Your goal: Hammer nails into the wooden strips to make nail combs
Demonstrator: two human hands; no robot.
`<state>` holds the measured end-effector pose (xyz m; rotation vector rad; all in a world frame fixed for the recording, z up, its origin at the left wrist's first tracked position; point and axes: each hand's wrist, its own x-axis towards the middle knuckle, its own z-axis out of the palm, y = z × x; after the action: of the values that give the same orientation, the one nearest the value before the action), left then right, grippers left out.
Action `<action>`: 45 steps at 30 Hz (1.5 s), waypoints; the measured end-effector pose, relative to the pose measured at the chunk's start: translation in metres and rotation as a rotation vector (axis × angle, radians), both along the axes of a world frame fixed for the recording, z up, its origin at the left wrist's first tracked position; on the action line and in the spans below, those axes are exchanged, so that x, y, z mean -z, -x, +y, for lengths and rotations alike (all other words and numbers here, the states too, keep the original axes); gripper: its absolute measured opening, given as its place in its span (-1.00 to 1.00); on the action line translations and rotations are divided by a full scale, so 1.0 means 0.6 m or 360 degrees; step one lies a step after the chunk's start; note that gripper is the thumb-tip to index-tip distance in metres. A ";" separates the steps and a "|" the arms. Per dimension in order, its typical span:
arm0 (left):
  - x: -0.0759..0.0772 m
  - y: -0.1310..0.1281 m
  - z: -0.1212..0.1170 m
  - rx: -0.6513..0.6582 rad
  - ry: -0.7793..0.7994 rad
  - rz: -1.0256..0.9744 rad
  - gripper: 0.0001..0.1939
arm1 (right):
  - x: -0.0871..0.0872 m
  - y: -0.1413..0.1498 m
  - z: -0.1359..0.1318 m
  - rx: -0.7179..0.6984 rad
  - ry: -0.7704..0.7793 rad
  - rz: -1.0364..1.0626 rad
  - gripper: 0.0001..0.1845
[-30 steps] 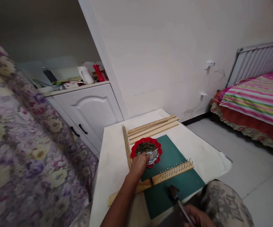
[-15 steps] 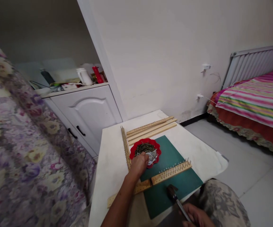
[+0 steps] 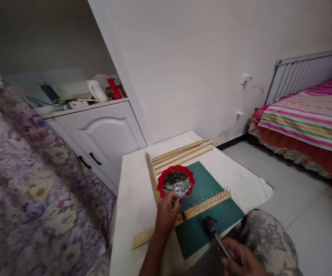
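Note:
My left hand (image 3: 168,209) is closed in a pinch at the near rim of a red scalloped bowl (image 3: 191,174). Loose nails (image 3: 177,183), some dark and some silvery, fill the bowl. Whatever the fingertips hold is too small to make out. Low in the view, my right hand (image 3: 239,257) grips a hammer (image 3: 218,237), its head over the near part of a green mat (image 3: 196,245). Across the mat lies a wooden strip (image 3: 207,204) with rows of nails standing up in it. Another strip with holes (image 3: 142,238) extends to the left, partly behind my left forearm.
Several bare wooden strips (image 3: 183,155) lie at the back of the white table (image 3: 134,184). A nail-studded strip (image 3: 152,174) runs along the bowl's left side. A floral curtain (image 3: 39,191) hangs at left, a white cabinet (image 3: 105,134) behind, and a bed (image 3: 306,115) at right.
My left hand has drawn back from among the nails to the bowl's near edge, fingers pinched. My right hand still holds the hammer in about the same place. The view has shifted slightly.

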<state>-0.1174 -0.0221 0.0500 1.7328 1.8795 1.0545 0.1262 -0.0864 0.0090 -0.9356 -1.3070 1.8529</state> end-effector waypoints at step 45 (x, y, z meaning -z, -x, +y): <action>0.065 -0.062 -0.027 -0.0096 -0.0029 -0.0314 -0.81 | 0.011 0.015 0.000 0.0206 0.0099 -0.0139 -0.62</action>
<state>-0.0799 -0.0381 0.0109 1.5283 1.8135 1.2212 0.1173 -0.0862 0.0026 -1.1186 -1.2159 1.7791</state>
